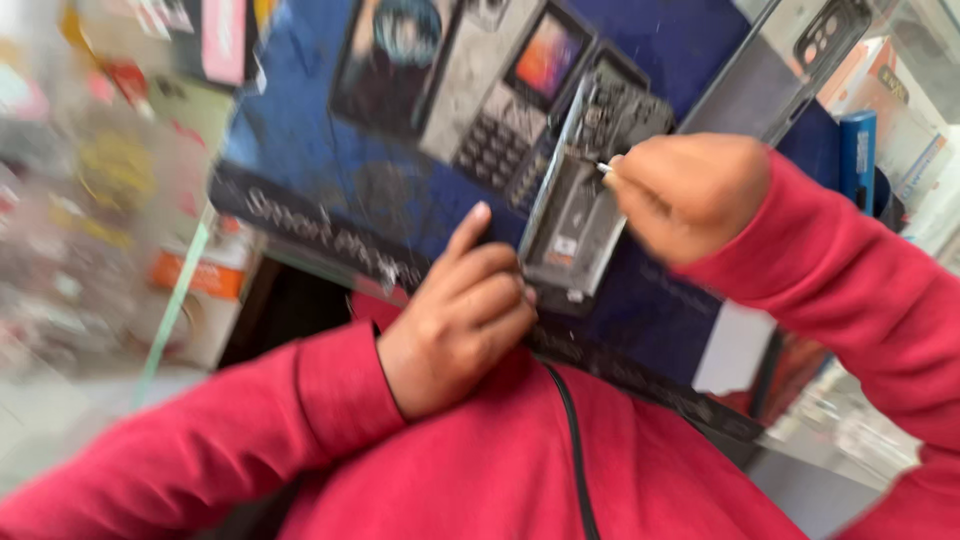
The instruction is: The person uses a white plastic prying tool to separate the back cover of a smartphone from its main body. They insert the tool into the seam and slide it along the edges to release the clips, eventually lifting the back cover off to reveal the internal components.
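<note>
left hand [460, 325] clamps the opened keypad phone [575, 215] upright over the blue worktop mat [300, 150]. right hand [685, 195] fisted on a thin tool [604, 168], probably a screwdriver. keep tip square, phone braced.

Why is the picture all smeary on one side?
In the head view, the left edge smears into streaks of colour from motion blur; the left hand, the right hand and the opened grey phone are soft but readable; daylight washes out the top right corner.
</note>
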